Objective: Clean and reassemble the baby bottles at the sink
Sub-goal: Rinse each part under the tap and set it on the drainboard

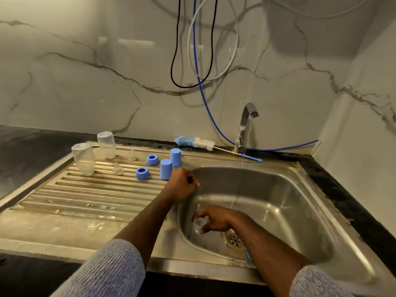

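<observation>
Two clear bottle bodies (83, 157) (106, 144) stand upside down on the drainboard (70, 196). Two clear teats (118, 168) (132, 155), two blue collar rings (142, 173) (152, 159) and two blue caps (166, 169) (176, 157) sit beside them. My left hand (182, 185) is curled at the basin's left rim, close to the nearer cap; I cannot see anything in it. My right hand (211, 219) is down in the sink basin (278, 202), its fingers round a small clear part (198, 225) near the drain (234, 240).
The tap (246, 125) runs a thin stream into the basin. A bottle brush (199, 143) lies along the back rim. Cables and a blue hose (205, 99) hang against the marble wall. A blue object (249, 256) shows under my right forearm. Dark countertop surrounds the sink.
</observation>
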`<state>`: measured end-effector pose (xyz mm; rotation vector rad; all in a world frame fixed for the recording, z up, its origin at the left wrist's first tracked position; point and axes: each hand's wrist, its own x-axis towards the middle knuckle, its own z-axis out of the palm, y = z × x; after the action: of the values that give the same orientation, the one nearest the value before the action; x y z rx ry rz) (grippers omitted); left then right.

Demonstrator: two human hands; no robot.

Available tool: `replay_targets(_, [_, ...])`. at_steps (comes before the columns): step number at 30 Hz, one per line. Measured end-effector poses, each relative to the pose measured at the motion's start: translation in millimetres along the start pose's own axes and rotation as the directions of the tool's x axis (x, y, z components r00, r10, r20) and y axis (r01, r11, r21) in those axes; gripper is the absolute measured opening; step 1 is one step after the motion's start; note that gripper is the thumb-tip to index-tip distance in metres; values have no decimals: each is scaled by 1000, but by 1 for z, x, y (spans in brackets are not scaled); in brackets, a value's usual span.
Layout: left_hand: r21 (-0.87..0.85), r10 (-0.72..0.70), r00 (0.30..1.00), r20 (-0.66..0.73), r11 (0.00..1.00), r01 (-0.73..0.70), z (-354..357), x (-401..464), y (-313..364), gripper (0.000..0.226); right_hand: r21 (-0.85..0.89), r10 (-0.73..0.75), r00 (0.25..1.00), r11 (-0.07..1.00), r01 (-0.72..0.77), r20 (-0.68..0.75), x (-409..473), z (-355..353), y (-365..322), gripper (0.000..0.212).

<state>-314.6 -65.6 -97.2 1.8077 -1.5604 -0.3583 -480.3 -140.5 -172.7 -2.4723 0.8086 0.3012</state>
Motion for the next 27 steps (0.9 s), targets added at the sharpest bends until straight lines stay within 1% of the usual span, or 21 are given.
replay_targets(2, [-21, -13, 1000, -4, 1000, 13, 8, 5, 3, 11, 9, 9, 996, 1000, -9, -85, 0, -9, 9, 50])
replay_targets(3, [-38, -17, 1000, -6, 999, 16, 13, 8, 4, 12, 34, 38, 989, 999, -33, -145, -2, -16, 16, 49])
replay_targets(6, [-61, -14, 1000, 23, 998, 16, 30, 16, 8, 10, 192, 201, 932, 970, -148, -301, -15, -41, 46, 42])
replay_targets(8, [-70, -14, 1000, 18, 997, 15, 44, 22, 11, 11, 299, 313, 860, 933, -200, -403, -22, -52, 69, 38])
replay_targets(9, [-92, -23, 1000, 1, 995, 23, 53, 25, 12, 12, 361, 370, 809, 908, -211, -457, -25, -55, 79, 37])
replay_targets(11, [-149, -64, 998, -29, 987, 59, 70, 31, 13, 13, 511, 470, 709, 841, -178, -526, -25, -54, 93, 34])
replay_targets(12, [-174, -91, 995, -29, 981, 85, 80, 35, 14, 11, 583, 510, 679, 799, -146, -528, -23, -52, 99, 33])
replay_targets(14, [-221, -150, 989, -15, 965, 143, 100, 43, 15, 5, 666, 547, 667, 739, -101, -506, -19, -52, 105, 29])
replay_targets(15, [-235, -178, 984, -1, 957, 172, 108, 47, 15, 10, 687, 555, 668, 721, -89, -496, -17, -53, 108, 26])
replay_targets(18, [-257, -207, 976, 61, 942, 216, 129, 58, 15, 45, 758, 594, 651, 651, -43, -473, -15, -59, 110, 23])
replay_targets(19, [-266, -200, 977, 76, 940, 213, 136, 60, 15, 53, 780, 606, 652, 625, -36, -456, -15, -61, 110, 24])
replay_targets(21, [-271, -168, 983, 75, 945, 182, 145, 62, 13, 61, 827, 621, 669, 562, -16, -409, -14, -64, 107, 29])
replay_targets(23, [-286, -134, 988, 83, 946, 152, 151, 62, 11, 60, 872, 631, 686, 490, 12, -364, -12, -65, 104, 31])
replay_targets(25, [-365, -105, 987, 125, 920, 144, 155, 62, 10, 53, 904, 644, 692, 426, 30, -326, -9, -67, 101, 35])
replay_targets(26, [-445, -103, 981, 164, 880, 167, 155, 62, 11, 48, 918, 655, 689, 395, 35, -309, -8, -68, 99, 38])
replay_targets(27, [-546, -107, 971, 216, 811, 211, 154, 62, 14, 42, 930, 669, 683, 365, 42, -293, -6, -68, 98, 41])
